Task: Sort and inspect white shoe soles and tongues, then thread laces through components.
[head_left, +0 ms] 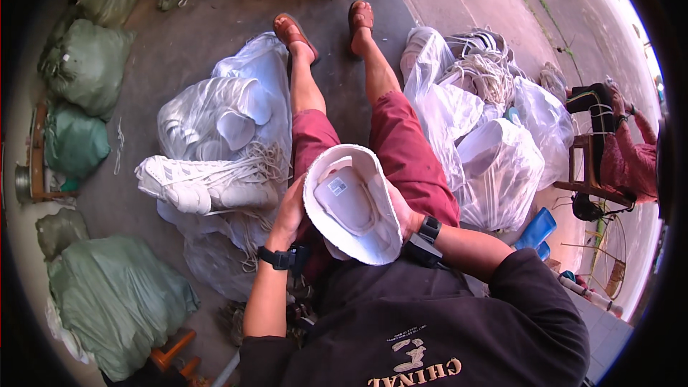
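Over my lap I hold a hollow white fabric piece [387, 233] with a rounded, oval rim. A small pale printed label shows on its inner face. Its exact kind is not clear; it resembles a part of a shoe upper. My left hand [289, 209] grips its left side, and my right hand [403, 213] grips its right side. The fingers of both hands are partly hidden behind it. Left of my lap lies a bundle of white shoe uppers [208, 185] with loose laces, on a clear plastic bag [208, 104] holding more white pieces.
To my right, clear plastic bags [502, 165] hold white pieces, beside grey-white laced uppers [479, 64]. Stuffed green sacks [118, 294] line the left side. A blue object [536, 228] lies at right. Another person [627, 147] sits by a wooden chair [584, 172] at far right.
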The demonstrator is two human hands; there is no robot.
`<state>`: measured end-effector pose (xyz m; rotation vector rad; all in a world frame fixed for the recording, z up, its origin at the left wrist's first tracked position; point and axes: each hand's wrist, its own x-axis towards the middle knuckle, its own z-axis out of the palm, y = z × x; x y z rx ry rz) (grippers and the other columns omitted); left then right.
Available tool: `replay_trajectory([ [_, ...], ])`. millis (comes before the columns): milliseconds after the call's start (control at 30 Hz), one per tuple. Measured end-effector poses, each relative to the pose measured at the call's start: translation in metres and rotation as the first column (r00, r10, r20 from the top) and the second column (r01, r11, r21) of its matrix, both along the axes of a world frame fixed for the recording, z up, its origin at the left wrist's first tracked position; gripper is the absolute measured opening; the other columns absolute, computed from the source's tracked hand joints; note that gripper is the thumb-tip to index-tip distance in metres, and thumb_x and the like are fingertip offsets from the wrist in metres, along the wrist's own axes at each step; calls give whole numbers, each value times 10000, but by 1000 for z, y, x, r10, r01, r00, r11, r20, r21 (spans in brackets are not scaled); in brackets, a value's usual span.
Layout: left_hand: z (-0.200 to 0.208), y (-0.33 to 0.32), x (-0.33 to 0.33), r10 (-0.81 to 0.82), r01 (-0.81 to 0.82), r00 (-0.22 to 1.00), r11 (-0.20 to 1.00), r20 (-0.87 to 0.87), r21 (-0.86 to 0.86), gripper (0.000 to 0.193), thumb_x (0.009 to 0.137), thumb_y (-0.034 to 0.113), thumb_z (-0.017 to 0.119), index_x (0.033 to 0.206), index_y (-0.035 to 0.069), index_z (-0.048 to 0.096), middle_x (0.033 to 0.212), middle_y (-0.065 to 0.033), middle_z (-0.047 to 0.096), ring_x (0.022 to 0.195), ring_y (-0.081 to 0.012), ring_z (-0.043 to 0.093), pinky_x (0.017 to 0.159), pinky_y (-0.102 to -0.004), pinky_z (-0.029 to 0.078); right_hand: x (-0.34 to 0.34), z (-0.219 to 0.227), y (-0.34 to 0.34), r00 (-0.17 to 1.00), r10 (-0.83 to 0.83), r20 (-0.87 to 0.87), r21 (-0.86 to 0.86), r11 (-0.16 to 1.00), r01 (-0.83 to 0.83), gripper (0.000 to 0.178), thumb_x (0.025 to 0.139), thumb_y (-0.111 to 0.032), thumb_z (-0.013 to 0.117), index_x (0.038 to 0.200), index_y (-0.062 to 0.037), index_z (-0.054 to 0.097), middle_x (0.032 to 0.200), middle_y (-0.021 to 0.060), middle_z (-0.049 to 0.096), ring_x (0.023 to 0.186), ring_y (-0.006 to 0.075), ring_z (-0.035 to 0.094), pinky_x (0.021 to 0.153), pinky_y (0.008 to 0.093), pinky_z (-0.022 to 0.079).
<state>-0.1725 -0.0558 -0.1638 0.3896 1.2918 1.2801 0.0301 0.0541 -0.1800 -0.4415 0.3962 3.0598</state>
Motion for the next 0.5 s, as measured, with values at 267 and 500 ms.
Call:
replay_trajectory([
  [267, -8, 13, -7, -76, 65, 988, 995, 135, 82, 498, 981, 380, 462, 1332, 29, 496, 1235, -57, 581, 1106, -127, 530, 951, -260, 386, 4, 33, 9, 994, -90, -57, 175, 980, 99, 630, 939, -594, 394, 1367, -140, 479, 1355, 82, 524, 1204, 255, 511, 1036, 440, 390],
  [500, -7, 26, -4, -110, 99, 988, 990, 108, 104, 352, 961, 305, 536, 1192, 42, 497, 1130, -38, 579, 1057, -105, 537, 955, -266, 394, 46, 83, 56, 816, -569, 105, 700, 625, 346, 672, 980, -556, 314, 1439, -65, 328, 1405, 148, 448, 1271, 308, 458, 1067, 466, 363],
])
